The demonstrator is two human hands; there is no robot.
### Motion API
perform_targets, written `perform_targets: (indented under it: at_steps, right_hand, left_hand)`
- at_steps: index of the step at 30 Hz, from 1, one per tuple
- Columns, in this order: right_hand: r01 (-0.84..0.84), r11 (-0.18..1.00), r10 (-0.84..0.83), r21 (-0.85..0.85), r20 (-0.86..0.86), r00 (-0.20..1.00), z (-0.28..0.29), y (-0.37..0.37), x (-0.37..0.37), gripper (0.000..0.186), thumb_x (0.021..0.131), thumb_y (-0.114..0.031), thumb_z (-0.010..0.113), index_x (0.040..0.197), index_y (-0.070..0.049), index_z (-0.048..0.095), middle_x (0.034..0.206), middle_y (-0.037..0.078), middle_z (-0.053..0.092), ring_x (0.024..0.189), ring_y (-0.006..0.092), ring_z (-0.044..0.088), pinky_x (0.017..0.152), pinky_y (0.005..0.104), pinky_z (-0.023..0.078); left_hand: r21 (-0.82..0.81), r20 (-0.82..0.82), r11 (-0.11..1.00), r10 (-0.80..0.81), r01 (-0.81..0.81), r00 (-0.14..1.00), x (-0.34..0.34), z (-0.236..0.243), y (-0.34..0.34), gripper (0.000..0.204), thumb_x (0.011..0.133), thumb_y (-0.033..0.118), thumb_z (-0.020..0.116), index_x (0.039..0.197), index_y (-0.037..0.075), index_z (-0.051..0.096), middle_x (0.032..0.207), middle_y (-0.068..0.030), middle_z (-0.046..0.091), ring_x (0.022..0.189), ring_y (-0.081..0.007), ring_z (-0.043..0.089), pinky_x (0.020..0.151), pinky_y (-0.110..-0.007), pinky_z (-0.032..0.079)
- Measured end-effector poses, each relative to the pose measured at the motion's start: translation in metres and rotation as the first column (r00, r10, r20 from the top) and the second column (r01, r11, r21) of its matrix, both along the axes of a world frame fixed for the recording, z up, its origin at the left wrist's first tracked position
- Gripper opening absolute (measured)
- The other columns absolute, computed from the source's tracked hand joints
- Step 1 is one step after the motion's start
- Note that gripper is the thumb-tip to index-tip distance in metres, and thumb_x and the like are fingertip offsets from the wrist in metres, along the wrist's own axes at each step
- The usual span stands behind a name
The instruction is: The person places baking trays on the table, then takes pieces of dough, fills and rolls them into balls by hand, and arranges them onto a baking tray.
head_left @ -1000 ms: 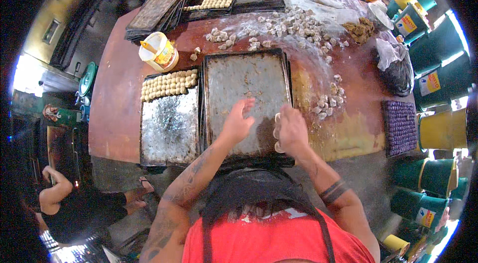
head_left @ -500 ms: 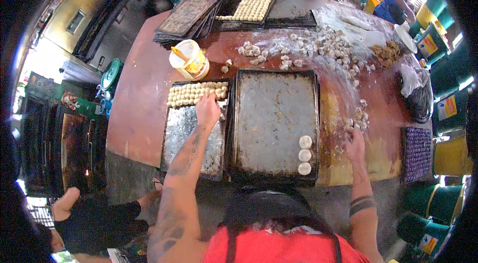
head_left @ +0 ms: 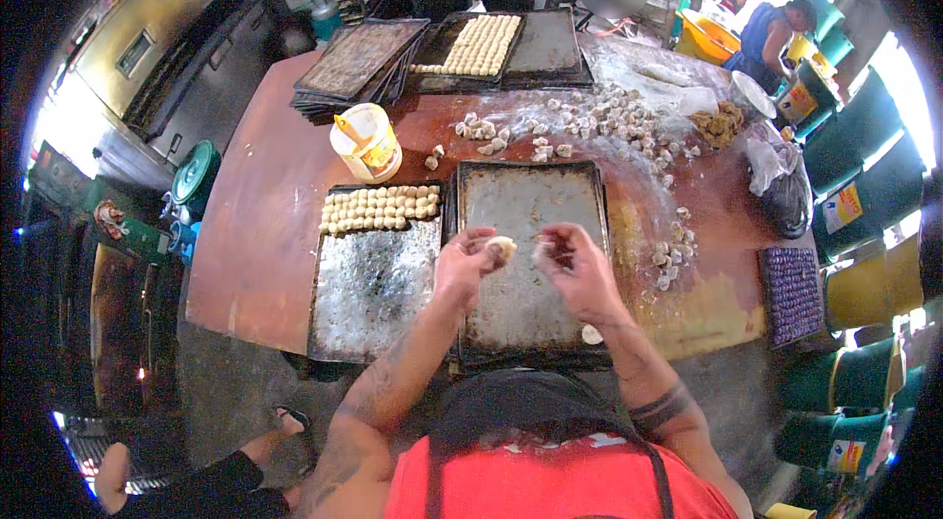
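My left hand (head_left: 464,267) is closed on a small piece of pale dough (head_left: 502,248), held above the bare right-hand baking tray (head_left: 511,200). A short gap to the right, my right hand (head_left: 580,269) has its fingers drawn together and smeared by motion; whatever is in them cannot be made out. One flat dough disc (head_left: 590,334) shows beside my right wrist, near the tray's front right corner. On the left-hand tray (head_left: 368,308), rows of round dough balls (head_left: 381,208) fill the far end, and the rest of its surface looks shiny.
Floury lumps (head_left: 629,121) spread across the far right of the table, with a smaller group (head_left: 673,254) beside the right-hand tray. A white tub (head_left: 368,148) with a yellow-handled tool stands behind the left-hand tray. Stacked trays (head_left: 359,62) lie farther back. A person in blue (head_left: 771,38) bends at far right.
My left hand has come from the dough balls and my right from the floury lumps; both now meet over the right-hand tray. Dough shows in my left hand. The view has shifted slightly.
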State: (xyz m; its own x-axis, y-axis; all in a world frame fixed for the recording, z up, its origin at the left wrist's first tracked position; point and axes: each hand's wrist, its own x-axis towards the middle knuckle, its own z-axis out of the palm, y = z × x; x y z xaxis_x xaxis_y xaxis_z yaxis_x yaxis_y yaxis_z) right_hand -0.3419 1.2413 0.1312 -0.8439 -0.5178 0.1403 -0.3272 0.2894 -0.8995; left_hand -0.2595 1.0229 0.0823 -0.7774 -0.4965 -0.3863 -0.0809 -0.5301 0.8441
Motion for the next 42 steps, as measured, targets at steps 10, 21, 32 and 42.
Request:
perform_targets:
  at_steps: [10, 21, 32, 42]
  right_hand:
    - [-0.036, 0.996, 0.052, 0.08, -0.207, 0.977, 0.029, -0.041, 0.022, 0.036, 0.089, -0.001, 0.073, 0.124, -0.003, 0.066, 0.102, 0.01, 0.07, 0.094, 0.0225, 0.067, 0.084, 0.0339, 0.056]
    - [0.071, 0.863, 0.218, -0.501, 0.495, 0.841, 0.041, -0.036, 0.009, 0.028, 0.097, -0.012, 0.071, 0.118, 0.003, 0.061, 0.109, 0.009, 0.066, 0.095, 0.0152, 0.065, 0.083, 0.0337, 0.057]
    - [-0.099, 0.995, 0.071, -0.027, -0.507, 0.859, 0.069, -0.006, 0.008, 0.041, 0.082, -0.003, 0.079, 0.121, -0.008, 0.071, 0.122, 0.013, 0.069, 0.115, 0.0355, 0.066, 0.098, 0.0439, 0.054]
    - [-0.154, 0.984, 0.108, -0.085, -0.397, 0.911, 0.038, 0.027, -0.019, 0.032, 0.072, -0.002, 0.084, 0.095, -0.005, 0.062, 0.106, 0.01, 0.067, 0.099, 0.0264, 0.067, 0.089, 0.0376, 0.054]
  left_hand:
    - [0.005, -0.163, 0.979, -0.198, 0.202, 0.967, 0.029, 0.051, 0.034, 0.037, 0.1, 0.003, 0.065, 0.135, 0.0, 0.057, 0.122, -0.0128, 0.069, 0.109, -0.0198, 0.067, 0.098, -0.034, 0.055]
    - [-0.156, -0.229, 0.982, -0.14, 0.106, 0.963, 0.004, 0.092, 0.045, 0.034, 0.099, 0.01, 0.07, 0.13, -0.003, 0.063, 0.113, -0.0122, 0.072, 0.098, -0.0206, 0.071, 0.09, -0.034, 0.059]
    - [0.113, -0.193, 0.965, -0.214, 0.238, 0.958, -0.01, 0.09, 0.05, 0.037, 0.095, 0.008, 0.075, 0.127, -0.003, 0.061, 0.115, -0.0122, 0.07, 0.105, -0.0223, 0.071, 0.092, -0.034, 0.059]
    - [0.362, -0.407, 0.822, -0.285, 0.44, 0.868, -0.018, 0.072, 0.122, 0.041, 0.088, 0.011, 0.082, 0.125, 0.002, 0.065, 0.112, -0.0054, 0.071, 0.107, -0.0197, 0.067, 0.097, -0.035, 0.053]
